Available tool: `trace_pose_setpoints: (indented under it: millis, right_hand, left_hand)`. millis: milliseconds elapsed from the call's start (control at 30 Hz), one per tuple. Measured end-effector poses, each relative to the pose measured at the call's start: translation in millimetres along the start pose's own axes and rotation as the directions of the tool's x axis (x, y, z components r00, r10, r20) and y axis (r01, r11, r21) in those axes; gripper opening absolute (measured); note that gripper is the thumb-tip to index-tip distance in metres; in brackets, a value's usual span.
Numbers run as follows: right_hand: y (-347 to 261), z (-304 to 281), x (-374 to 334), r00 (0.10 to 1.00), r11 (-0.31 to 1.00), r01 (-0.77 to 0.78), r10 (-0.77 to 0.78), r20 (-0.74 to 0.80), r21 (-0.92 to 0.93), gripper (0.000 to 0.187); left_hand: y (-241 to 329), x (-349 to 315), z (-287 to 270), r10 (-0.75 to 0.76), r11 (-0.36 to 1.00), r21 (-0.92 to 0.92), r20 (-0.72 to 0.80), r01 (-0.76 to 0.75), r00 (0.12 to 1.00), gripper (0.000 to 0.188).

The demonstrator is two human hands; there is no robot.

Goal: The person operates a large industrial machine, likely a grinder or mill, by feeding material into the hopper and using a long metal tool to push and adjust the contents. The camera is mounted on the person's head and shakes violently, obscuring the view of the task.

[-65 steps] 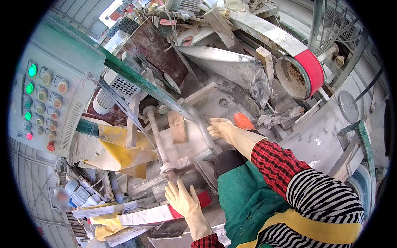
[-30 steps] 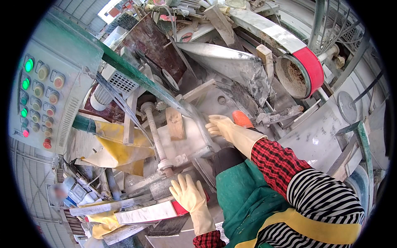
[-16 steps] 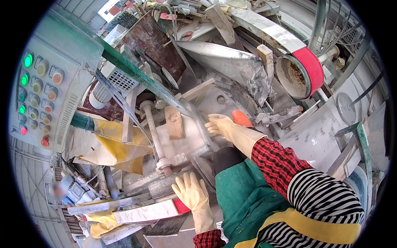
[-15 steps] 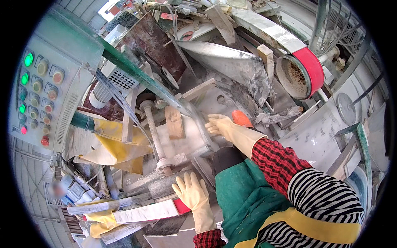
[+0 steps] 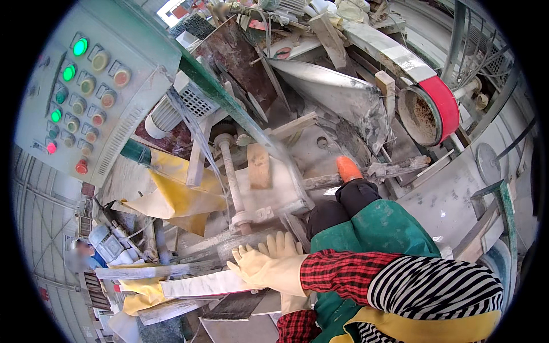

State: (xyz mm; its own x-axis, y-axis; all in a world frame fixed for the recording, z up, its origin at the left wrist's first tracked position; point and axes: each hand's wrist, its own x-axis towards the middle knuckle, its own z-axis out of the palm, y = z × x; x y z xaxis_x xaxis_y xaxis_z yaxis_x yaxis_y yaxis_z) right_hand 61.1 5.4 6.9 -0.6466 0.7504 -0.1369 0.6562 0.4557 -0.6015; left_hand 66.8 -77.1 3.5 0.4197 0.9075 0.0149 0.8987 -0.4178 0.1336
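Note:
Both my hands wear cream rubber gloves and meet above a long white strip (image 5: 200, 284) with a red edge at the lower left. My right hand (image 5: 260, 268) lies crosswise over my left hand, its fingers stretched toward the left and holding nothing that shows. Behind it rise the spread fingers of my left hand (image 5: 281, 244); the palm is mostly covered by the right glove. A grey roller (image 5: 231, 244) sits just beyond the fingertips, below a dusty upright shaft (image 5: 229, 177). Whether either glove touches the strip, I cannot tell.
At left hangs a control panel (image 5: 134, 68) with lit green and red buttons. A yellow sheet (image 5: 177, 191) drapes below it. Upper right stands a drum with a red band (image 5: 446, 108). A green frame bar (image 5: 220, 91) slants across. Another person (image 5: 83, 251) is far left.
My right hand has swung down and left from beside my knee onto my left hand. An orange boot tip now shows more fully. The view has shifted somewhat.

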Motion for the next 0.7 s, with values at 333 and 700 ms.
trace_pose_setpoints:
  millis: [333, 700]
  right_hand:
    - [-30, -1, -44, 0.994, 0.961, 0.107, -0.109, 0.004, -0.256, 0.072]
    - [66, -77, -58, 0.945, 0.966, 0.005, 0.080, -0.318, 0.259, 0.098]
  left_hand:
    - [3, 21, 6, 0.180, 0.959, 0.242, -0.120, -0.147, 0.976, 0.030]
    - [-32, 8, 3, 0.016, 0.934, -0.351, -0.154, -0.070, 0.988, 0.028]
